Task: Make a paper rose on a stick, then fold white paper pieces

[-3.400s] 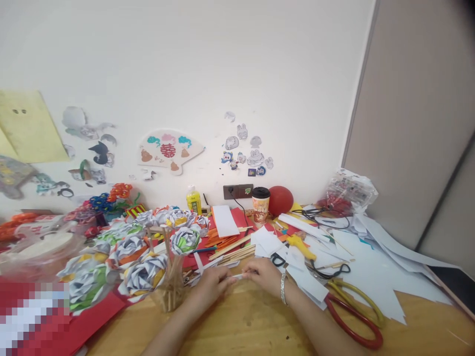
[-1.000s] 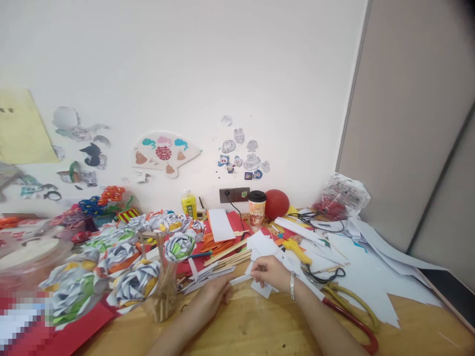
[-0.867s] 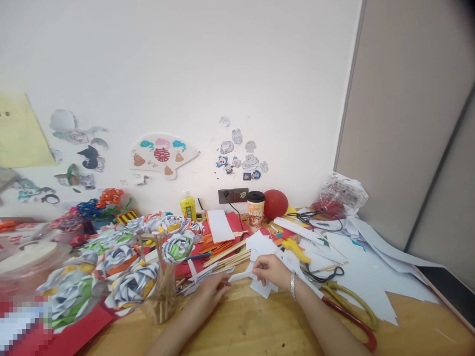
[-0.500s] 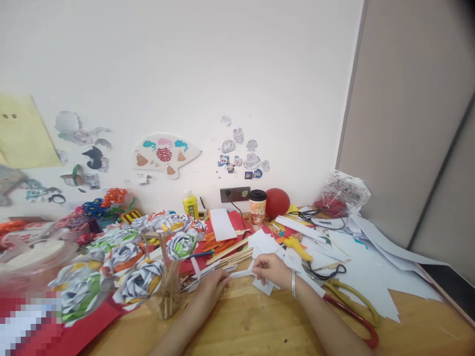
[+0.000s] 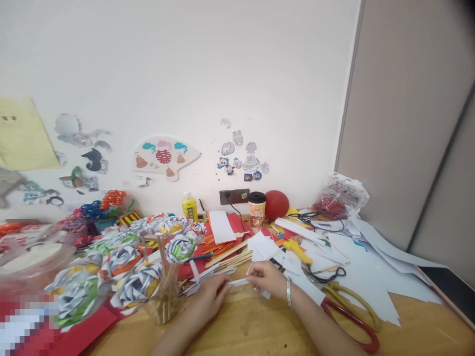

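Note:
A narrow white paper strip stretches between my two hands just above the wooden table. My left hand pinches its left end between thumb and fingers. At the other end, my right hand has its fingers closed on the strip; a silver bracelet circles that wrist. White paper pieces lie right behind the right hand, and part of one shows beneath it. Left of my left hand stands a clear cup of wooden sticks.
Folded paper flowers crowd the left side. A yellow hot glue gun and large scissors with red and olive handles lie to the right. Behind stand a lidded paper cup, a yellow bottle and a red balloon.
My right hand has shifted slightly left and down, closer to my left hand. The visible stretch of strip between them is shorter. Both hands still hold it.

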A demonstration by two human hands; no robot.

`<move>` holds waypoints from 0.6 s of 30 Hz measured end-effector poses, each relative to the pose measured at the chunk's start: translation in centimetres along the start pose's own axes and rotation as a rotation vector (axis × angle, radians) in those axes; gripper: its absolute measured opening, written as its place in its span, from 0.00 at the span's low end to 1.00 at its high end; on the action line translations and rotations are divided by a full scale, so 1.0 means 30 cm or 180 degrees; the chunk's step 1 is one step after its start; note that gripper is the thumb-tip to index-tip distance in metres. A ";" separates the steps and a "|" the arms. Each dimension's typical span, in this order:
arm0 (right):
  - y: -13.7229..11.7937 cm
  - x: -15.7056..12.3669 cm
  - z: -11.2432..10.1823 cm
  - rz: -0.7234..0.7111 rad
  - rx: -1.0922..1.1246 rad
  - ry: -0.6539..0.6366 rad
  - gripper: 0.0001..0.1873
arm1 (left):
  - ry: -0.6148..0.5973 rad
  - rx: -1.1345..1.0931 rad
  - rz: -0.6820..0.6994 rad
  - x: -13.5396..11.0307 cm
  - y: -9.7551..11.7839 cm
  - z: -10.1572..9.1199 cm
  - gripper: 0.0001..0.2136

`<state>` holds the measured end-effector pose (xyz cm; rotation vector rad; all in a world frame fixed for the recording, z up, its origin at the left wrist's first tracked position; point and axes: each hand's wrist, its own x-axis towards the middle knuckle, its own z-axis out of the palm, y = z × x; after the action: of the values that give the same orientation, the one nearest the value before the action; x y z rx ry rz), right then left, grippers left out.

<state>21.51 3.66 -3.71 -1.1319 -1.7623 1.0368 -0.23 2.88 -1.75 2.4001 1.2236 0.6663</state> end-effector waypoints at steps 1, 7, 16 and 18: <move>-0.001 -0.001 0.006 0.0001 -0.0027 -0.0018 0.07 | -0.0028 0.0009 0.0025 0.002 -0.002 0.001 0.10; 0.000 -0.001 0.020 -0.0030 -0.0374 0.0004 0.04 | -0.0092 0.0137 -0.0041 0.002 -0.002 0.002 0.11; -0.031 -0.021 0.082 -0.0442 -0.1233 -0.0158 0.06 | -0.0339 0.0086 0.0127 -0.007 0.013 0.013 0.12; -0.041 -0.029 0.088 -0.0513 -0.1395 -0.0277 0.09 | -0.0309 0.0086 0.0158 -0.008 0.011 0.017 0.12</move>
<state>19.00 1.95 -3.69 -1.1897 -2.1795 0.6256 0.14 2.46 -2.05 2.4613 1.1440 0.5443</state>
